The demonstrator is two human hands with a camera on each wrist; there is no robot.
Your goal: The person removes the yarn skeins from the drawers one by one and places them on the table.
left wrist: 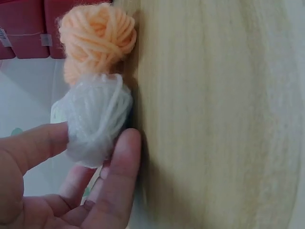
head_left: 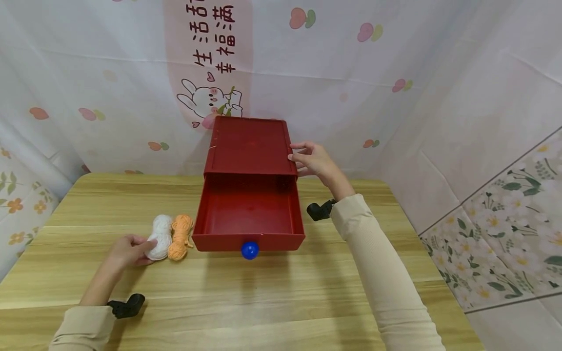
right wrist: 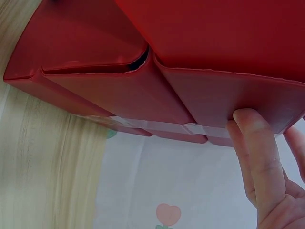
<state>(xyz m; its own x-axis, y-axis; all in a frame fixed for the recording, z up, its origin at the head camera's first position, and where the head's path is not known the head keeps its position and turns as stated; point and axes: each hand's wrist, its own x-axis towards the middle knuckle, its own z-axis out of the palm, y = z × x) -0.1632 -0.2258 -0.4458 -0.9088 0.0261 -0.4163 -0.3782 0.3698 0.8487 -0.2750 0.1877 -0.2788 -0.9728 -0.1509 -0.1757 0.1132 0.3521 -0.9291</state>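
A skein of white yarn (head_left: 160, 237) lies on the table, pinched at its near end between the thumb and fingers of my left hand (head_left: 129, 252). In the left wrist view the thumb and a finger flank the white yarn (left wrist: 97, 119). Right beside it is an orange yarn skein (head_left: 180, 237). My right hand (head_left: 313, 160) touches the right side of a red cabinet (head_left: 252, 146) with its fingertips. The cabinet's drawer (head_left: 250, 214) is pulled out toward me, bare inside, with a round blue knob (head_left: 250, 250) on its front.
The wooden table (head_left: 254, 302) extends in front of the drawer and to both sides. A printed curtain (head_left: 307, 73) with a rabbit drawing hangs right behind the cabinet. Clear tape (right wrist: 157, 126) runs along the cabinet's side in the right wrist view.
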